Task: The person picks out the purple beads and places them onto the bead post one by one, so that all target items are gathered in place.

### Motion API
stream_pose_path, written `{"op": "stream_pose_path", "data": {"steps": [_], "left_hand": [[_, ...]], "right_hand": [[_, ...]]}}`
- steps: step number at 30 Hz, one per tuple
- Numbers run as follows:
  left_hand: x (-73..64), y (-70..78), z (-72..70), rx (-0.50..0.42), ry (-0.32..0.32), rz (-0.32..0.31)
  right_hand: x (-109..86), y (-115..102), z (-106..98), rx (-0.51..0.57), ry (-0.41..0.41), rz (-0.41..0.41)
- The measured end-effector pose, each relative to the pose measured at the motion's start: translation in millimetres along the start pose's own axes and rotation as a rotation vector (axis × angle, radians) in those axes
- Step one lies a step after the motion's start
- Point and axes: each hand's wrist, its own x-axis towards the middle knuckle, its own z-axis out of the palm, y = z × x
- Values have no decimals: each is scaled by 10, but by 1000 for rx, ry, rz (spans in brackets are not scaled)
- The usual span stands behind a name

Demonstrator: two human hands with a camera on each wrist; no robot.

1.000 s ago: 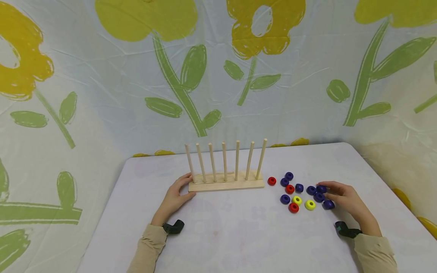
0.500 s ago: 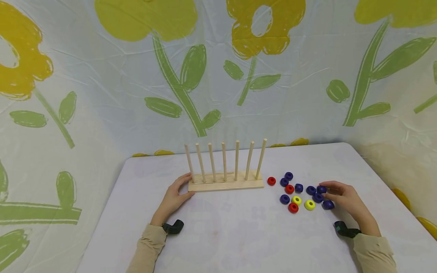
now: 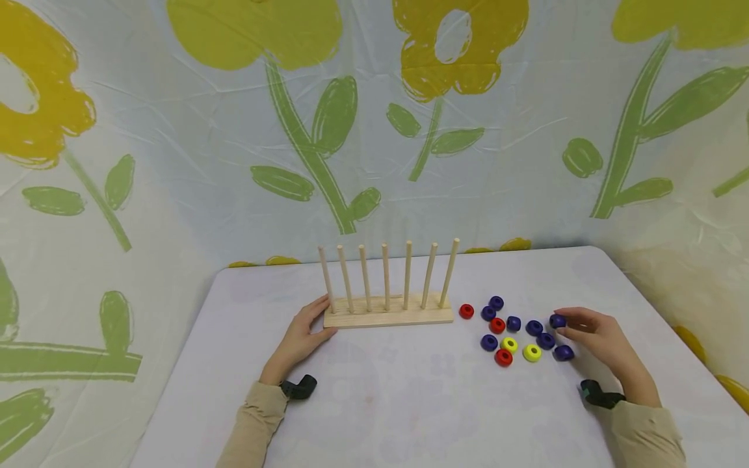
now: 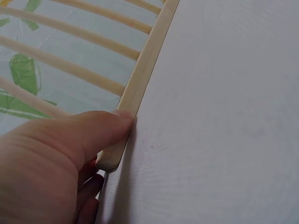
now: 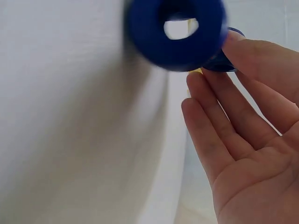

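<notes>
At the left end of the wooden peg rack [image 3: 389, 318], my left hand [image 3: 303, 338] grips the base. The left wrist view shows the thumb [image 4: 105, 128] on the base's front edge, fingers curled by its end. Several bare upright pegs [image 3: 386, 276] rise from the base. To the right, my right hand [image 3: 603, 335] pinches a dark blue bead [image 3: 558, 321] between thumb and fingers. In the right wrist view that bead [image 5: 219, 63] is partly hidden by the thumb and by another blue bead [image 5: 145, 28] close to the camera.
Several loose blue beads, such as one blue bead [image 3: 564, 353] near the right hand, lie right of the rack. Among them are red beads [image 3: 504, 357] and yellow beads [image 3: 532, 353]. A flowered cloth [image 3: 497, 195] hangs behind the white table [image 3: 374, 409].
My right hand has shifted slightly right with the pinched blue bead, which now sits apart from the neighbouring beads. My left hand keeps its grip on the rack.
</notes>
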Motion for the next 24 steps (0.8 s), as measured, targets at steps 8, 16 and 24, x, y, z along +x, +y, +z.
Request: {"op": "stream_pose_path", "data": {"steps": [8,16,24], "left_hand": [[-7,-13,12,27,9,-10],[-11,-4,9,30,16,-12],[-12,-7,10,11,28,-17]], "right_hand": [[60,-137,-95,44,46,-70],[84,-333,-179,31,86,-129],[89,-592,-235,47,109,-162]]}}
